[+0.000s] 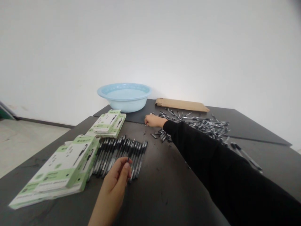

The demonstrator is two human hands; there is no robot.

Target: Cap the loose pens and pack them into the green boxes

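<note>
Touching pens w/ L hand

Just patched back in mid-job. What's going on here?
A person's left hand is at the row of pens beside the green-and-white boxes, its thumb and fingers apparently closed on one pen. The right hand is by the edge of the loose pile of pens; what it holds is unclear.
</note>
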